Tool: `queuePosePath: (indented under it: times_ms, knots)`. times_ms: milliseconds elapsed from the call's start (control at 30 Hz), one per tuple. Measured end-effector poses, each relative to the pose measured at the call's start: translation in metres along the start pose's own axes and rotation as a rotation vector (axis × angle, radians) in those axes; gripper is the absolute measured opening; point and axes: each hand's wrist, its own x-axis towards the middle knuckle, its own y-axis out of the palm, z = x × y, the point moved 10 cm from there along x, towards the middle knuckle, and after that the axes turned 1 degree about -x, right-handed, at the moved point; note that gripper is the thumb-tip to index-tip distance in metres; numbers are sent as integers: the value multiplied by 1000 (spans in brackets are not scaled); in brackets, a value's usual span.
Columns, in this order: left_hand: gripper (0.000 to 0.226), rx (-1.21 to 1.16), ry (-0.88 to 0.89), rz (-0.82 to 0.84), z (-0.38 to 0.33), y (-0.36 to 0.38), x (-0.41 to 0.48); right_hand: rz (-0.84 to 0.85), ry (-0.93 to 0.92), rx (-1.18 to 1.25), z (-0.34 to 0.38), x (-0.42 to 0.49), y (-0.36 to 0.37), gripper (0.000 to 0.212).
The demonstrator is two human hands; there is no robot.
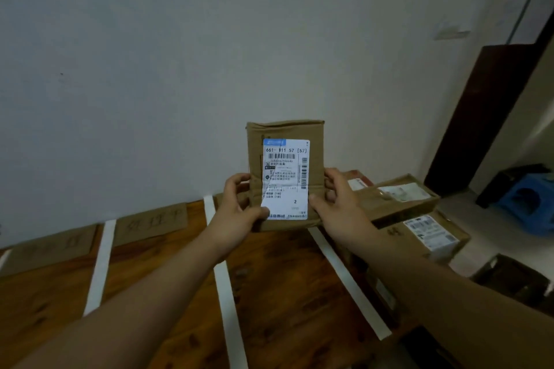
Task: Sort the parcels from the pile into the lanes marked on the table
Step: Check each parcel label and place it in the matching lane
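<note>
A small brown cardboard parcel [284, 132] with a white shipping label is held upright in front of the wall, label facing me. My left hand [238, 207] grips its lower left edge, thumb on the label's corner. My right hand [337, 201] grips the lower right edge. Below lies the wooden table [287, 293], split into lanes by white tape strips [100, 266]. Cardboard lane signs [151, 223] with handwriting lean at the table's far edge.
A pile of brown parcels [401, 201] with labels lies at the right of the table, one more box [431, 237] nearer me. A blue stool [527, 198] and a dark crate [515, 281] stand on the floor at right. A white wall rises behind the table.
</note>
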Motion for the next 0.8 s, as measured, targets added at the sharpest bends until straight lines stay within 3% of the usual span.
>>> queuePosePath:
  times_ms: [200, 367, 467, 800]
  knots:
    - [55, 36, -81, -45, 30, -46, 31, 58, -2, -84, -15, 44, 51, 48]
    - [43, -5, -345, 1, 96, -60, 57, 19, 114, -245, -61, 73, 74, 47]
    - [35, 5, -469, 15, 144, -49, 62, 162, 170, -400, -107, 74, 96, 44]
    - [51, 213, -583, 63, 235, -1, 91, 322, 241, -569, -198, 87, 91, 46]
